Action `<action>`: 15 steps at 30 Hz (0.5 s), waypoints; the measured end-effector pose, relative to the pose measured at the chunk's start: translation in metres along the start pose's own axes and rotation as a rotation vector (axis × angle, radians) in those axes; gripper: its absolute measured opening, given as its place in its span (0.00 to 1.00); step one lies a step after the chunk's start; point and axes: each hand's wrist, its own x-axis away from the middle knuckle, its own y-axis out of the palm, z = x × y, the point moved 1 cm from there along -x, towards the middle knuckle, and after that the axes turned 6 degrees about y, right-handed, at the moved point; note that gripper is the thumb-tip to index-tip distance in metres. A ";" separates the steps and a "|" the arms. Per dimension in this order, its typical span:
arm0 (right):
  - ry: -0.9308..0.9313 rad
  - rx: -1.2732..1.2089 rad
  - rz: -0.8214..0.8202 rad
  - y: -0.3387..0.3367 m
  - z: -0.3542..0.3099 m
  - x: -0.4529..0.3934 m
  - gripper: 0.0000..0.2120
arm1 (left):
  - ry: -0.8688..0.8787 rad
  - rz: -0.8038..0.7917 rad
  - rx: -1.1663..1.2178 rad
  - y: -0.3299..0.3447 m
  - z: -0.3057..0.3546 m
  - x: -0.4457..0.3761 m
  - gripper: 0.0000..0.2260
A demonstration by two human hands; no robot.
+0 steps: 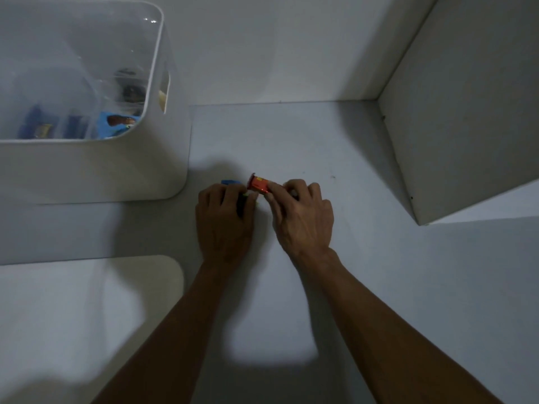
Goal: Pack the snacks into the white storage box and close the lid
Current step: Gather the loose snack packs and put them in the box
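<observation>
Two bare forearms reach from 6 o'clock toward the middle of the pale worktop (335,147), where both hands meet over the last loose snacks. Left hand (223,220) lies curled over a blue-and-green packet (230,182), only a blue edge and a green sliver showing past the fingers; it looks to be gripping it, though the hold itself is hidden. Right hand (302,214) pinches an orange-red snack packet (258,185) at its right end, so that the packet's long axis runs roughly from 10 to 4 o'clock, its crimped free end pointing toward the box.

The white storage box (87,167) stands open at 10 o'clock from the hands, near but not touching them, with several blue-wrapped snacks (116,125) already on its floor. Its lid (96,290) lies flat on the worktop at 8 o'clock, beside the left forearm.

Left hand is the nearer to the box's opening, so its packet likely has the shorter trip up and over the near wall; the right hand would have to cross over.
</observation>
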 end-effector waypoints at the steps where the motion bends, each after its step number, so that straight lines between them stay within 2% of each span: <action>1: 0.005 -0.001 0.006 0.000 0.000 0.000 0.13 | -0.011 0.013 -0.002 -0.001 0.001 0.000 0.10; 7: 0.056 0.049 -0.163 -0.005 -0.008 -0.010 0.25 | -0.080 0.077 -0.001 -0.006 0.004 -0.001 0.09; 10: 0.094 0.062 -0.172 -0.002 -0.011 -0.012 0.19 | -0.121 0.083 -0.001 -0.006 0.003 -0.001 0.09; 12: 0.094 0.044 -0.107 0.000 -0.009 -0.008 0.15 | -0.111 0.072 -0.012 -0.005 0.000 -0.001 0.10; 15: 0.058 0.028 -0.015 0.001 -0.006 -0.003 0.14 | -0.089 0.070 -0.019 -0.003 -0.002 0.001 0.09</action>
